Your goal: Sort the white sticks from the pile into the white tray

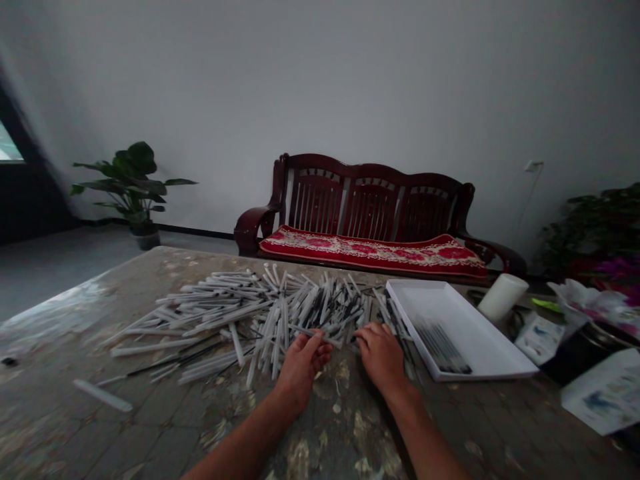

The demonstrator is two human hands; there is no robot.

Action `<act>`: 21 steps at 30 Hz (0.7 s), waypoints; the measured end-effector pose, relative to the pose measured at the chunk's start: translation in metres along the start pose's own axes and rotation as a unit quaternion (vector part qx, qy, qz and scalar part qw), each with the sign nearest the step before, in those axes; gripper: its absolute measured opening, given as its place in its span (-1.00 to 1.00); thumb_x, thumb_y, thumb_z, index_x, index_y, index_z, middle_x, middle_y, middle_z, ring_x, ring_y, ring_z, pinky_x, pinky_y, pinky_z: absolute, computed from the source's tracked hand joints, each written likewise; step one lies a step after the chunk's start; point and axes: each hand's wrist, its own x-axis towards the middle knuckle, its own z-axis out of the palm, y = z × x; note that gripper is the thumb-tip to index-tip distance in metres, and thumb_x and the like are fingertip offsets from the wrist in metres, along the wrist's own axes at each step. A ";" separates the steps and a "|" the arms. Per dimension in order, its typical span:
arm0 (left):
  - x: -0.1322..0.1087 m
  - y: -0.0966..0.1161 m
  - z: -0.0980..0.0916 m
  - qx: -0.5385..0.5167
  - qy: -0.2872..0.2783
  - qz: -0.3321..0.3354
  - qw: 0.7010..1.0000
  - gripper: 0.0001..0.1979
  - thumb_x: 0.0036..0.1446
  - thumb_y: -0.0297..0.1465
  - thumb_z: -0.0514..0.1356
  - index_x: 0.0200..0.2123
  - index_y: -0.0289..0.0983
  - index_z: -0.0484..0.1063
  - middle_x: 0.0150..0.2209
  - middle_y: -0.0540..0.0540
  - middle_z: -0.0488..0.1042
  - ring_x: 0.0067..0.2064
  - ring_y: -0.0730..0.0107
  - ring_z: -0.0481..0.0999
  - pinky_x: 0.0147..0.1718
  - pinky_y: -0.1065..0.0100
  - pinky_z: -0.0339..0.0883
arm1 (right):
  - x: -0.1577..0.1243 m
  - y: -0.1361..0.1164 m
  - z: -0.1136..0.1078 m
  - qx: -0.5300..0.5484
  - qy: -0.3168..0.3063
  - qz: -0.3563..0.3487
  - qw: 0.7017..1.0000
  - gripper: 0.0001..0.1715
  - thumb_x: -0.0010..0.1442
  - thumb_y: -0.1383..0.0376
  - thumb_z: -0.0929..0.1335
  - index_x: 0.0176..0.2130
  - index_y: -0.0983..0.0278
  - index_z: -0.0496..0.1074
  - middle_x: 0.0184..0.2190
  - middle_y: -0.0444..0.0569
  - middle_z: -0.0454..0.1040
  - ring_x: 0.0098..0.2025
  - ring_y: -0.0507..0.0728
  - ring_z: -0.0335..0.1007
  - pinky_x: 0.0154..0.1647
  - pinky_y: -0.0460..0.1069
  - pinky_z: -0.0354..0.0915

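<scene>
A wide heap of thin white tubes mixed with dark slender sticks lies across the stone table. My left hand rests at the heap's near edge, fingers curled round a white tube that runs toward my right hand. My right hand sits beside it, fingers bent down onto the same pile; what it grips is hidden. A shallow white tray stands just right of my right hand, with a few dark sticks lying in it.
A single white tube lies apart at the near left. A white cylinder, printed cards and flowers crowd the right side. Behind the table stand a wooden bench with a red cushion and a potted plant.
</scene>
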 end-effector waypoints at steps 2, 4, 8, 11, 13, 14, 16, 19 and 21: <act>0.000 0.000 0.000 0.006 -0.004 0.001 1.000 -0.80 -0.02 -0.37 0.38 -0.41 -0.27 0.40 -0.49 0.02 0.49 -0.45 0.49 0.54 -0.48 0.52 0.41 | 0.001 -0.003 0.001 -0.008 -0.008 -0.012 1.000 -0.73 0.28 0.31 0.28 -0.13 0.11 0.56 -0.17 -0.05 0.51 -0.06 0.14 0.32 -0.03 -0.04 0.16; 0.000 -0.001 0.001 0.015 -0.007 0.001 1.000 -0.80 -0.01 -0.37 0.38 -0.41 -0.28 0.41 -0.50 0.01 0.49 -0.46 0.49 0.54 -0.49 0.52 0.40 | 0.001 -0.004 0.002 -0.020 -0.015 -0.009 1.000 -0.73 0.28 0.31 0.28 -0.13 0.12 0.56 -0.17 -0.04 0.50 -0.07 0.15 0.31 -0.04 -0.03 0.16; 0.000 0.000 0.001 0.023 -0.005 -0.006 1.000 -0.78 -0.04 -0.37 0.40 -0.41 -0.31 0.42 -0.51 0.01 0.49 -0.49 0.50 0.53 -0.52 0.52 0.39 | 0.002 -0.003 0.002 -0.047 -0.021 0.007 0.999 -0.73 0.29 0.30 0.28 -0.16 0.15 0.57 -0.20 0.00 0.50 -0.08 0.17 0.32 -0.06 -0.02 0.16; 0.000 0.001 0.001 0.021 -0.005 -0.010 1.000 -0.79 -0.03 -0.37 0.40 -0.41 -0.31 0.43 -0.51 0.01 0.50 -0.49 0.50 0.53 -0.52 0.52 0.40 | 0.002 -0.003 -0.001 -0.056 -0.035 0.004 0.998 -0.70 0.29 0.33 0.26 -0.18 0.16 0.58 -0.23 0.01 0.50 -0.10 0.18 0.34 -0.09 -0.02 0.16; 0.000 0.001 0.001 0.021 -0.006 -0.012 1.000 -0.80 -0.02 -0.37 0.39 -0.41 -0.31 0.44 -0.51 0.00 0.50 -0.48 0.50 0.53 -0.52 0.52 0.40 | 0.003 -0.004 -0.004 -0.057 -0.050 0.000 0.997 -0.69 0.28 0.34 0.26 -0.19 0.16 0.59 -0.23 0.01 0.50 -0.11 0.17 0.36 -0.12 -0.03 0.17; 0.000 0.001 0.000 0.022 -0.008 -0.013 1.000 -0.80 -0.03 -0.37 0.39 -0.40 -0.31 0.44 -0.51 0.00 0.51 -0.48 0.49 0.54 -0.51 0.51 0.40 | 0.003 -0.004 -0.005 -0.059 -0.057 -0.001 0.997 -0.69 0.28 0.34 0.26 -0.21 0.16 0.59 -0.24 0.02 0.50 -0.11 0.17 0.37 -0.13 -0.03 0.17; 0.001 0.000 0.000 0.026 -0.010 -0.010 1.000 -0.78 -0.04 -0.37 0.41 -0.40 -0.31 0.44 -0.50 -0.01 0.51 -0.48 0.49 0.54 -0.51 0.51 0.40 | 0.004 -0.005 -0.008 -0.061 -0.067 0.002 0.996 -0.71 0.26 0.36 0.27 -0.25 0.18 0.59 -0.25 0.03 0.51 -0.11 0.18 0.38 -0.15 -0.03 0.18; 0.002 -0.001 -0.001 0.028 -0.014 -0.008 0.999 -0.77 -0.05 -0.37 0.42 -0.39 -0.31 0.44 -0.50 0.00 0.50 -0.47 0.49 0.54 -0.52 0.52 0.40 | 0.003 -0.006 -0.010 -0.063 -0.083 0.011 0.994 -0.72 0.24 0.41 0.27 -0.30 0.23 0.58 -0.26 0.05 0.51 -0.13 0.18 0.41 -0.18 -0.03 0.20; 0.002 -0.001 -0.002 0.028 -0.014 -0.010 0.999 -0.78 -0.05 -0.38 0.42 -0.39 -0.31 0.45 -0.50 -0.01 0.51 -0.48 0.50 0.54 -0.52 0.52 0.40 | 0.003 -0.006 -0.010 -0.068 -0.095 0.014 0.993 -0.71 0.22 0.44 0.26 -0.30 0.25 0.57 -0.24 0.07 0.51 -0.13 0.18 0.43 -0.18 -0.03 0.21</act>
